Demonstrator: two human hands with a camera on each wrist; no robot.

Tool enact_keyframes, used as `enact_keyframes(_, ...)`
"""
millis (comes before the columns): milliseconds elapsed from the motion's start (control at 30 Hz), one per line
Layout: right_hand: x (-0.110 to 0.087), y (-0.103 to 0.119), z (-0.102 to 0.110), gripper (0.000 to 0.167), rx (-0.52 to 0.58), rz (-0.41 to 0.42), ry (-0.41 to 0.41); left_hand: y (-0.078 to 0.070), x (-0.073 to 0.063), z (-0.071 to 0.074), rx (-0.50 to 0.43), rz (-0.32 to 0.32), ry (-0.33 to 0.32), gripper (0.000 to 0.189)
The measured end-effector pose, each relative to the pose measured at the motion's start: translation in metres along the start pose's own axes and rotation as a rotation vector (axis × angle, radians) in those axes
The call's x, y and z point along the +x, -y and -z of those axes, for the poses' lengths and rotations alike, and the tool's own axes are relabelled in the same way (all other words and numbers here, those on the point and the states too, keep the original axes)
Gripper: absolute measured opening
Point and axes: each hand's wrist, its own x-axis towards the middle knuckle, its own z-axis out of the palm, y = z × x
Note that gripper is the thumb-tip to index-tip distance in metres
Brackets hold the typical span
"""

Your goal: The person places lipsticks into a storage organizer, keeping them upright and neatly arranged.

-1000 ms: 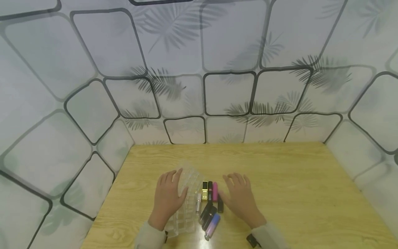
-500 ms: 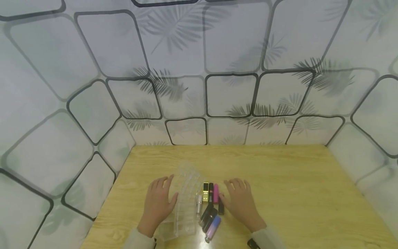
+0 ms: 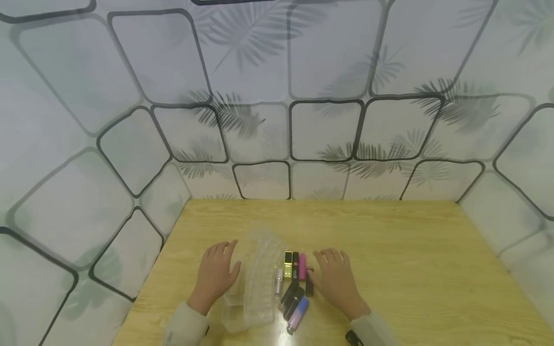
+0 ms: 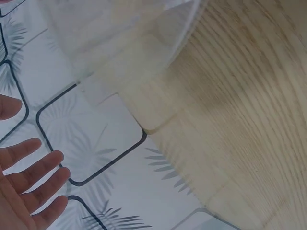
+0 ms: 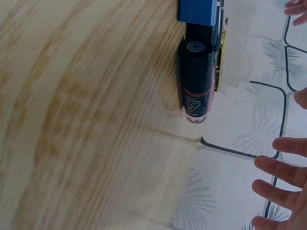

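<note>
My left hand [image 3: 216, 271] is just left of a clear plastic organizer [image 3: 259, 288] with rows of compartments. In the left wrist view its fingers [image 4: 43, 170] are spread and hold nothing, with the organizer's clear wall [image 4: 124, 33] above. Beside the organizer's right side lies a cluster of cosmetic tubes: a gold-and-black lipstick [image 3: 288, 264], a magenta tube [image 3: 302, 266], a silver one [image 3: 279, 282], a blue-to-pink one [image 3: 297, 315] and several black ones. My right hand [image 3: 337, 278] is at the cluster's right, close to a black tube [image 5: 196, 72], its fingers relaxed and gripping nothing.
All of this is on a wood-grain table [image 3: 411, 250]. A pale wall covering [image 3: 324, 129] with dark rounded outlines and leaf prints rises behind the table and on both sides.
My left hand has moved left, off the organizer, uncovering more of its left part. My right hand and the tubes have stayed nearly in place; the head view has shifted slightly.
</note>
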Motion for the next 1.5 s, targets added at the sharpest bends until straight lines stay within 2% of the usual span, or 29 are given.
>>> enact_keyframes(167, 0.0, -0.001, -0.003, 0.047, -0.01, -0.028, 0.044, 0.004, 0.003, -0.005, -0.005, -0.006, 0.013, 0.051)
enact_keyframes(433, 0.002, -0.002, -0.008, 0.046, -0.018, -0.027, 0.087, 0.01, 0.006, -0.017, 0.006, -0.045, -0.031, 0.042)
enact_keyframes(533, 0.003, -0.002, -0.01, 0.044, -0.012, -0.026, 0.105, 0.012, 0.008, -0.022, 0.019, -0.04, 0.002, 0.042)
enact_keyframes(700, 0.004, 0.0, -0.012, 0.039, -0.019, -0.028, 0.169, 0.015, 0.01, -0.03, 0.054, -0.019, 0.094, 0.043)
enact_keyframes(867, 0.002, 0.0, -0.016, 0.039, -0.02, -0.05, 0.229, 0.016, 0.01, -0.034, 0.066, -0.02, 0.142, 0.04)
enact_keyframes(1500, -0.002, 0.006, -0.018, 0.033, -0.06, -0.085, 0.286, 0.02, 0.005, -0.046, 0.069, -0.005, 0.182, 0.038)
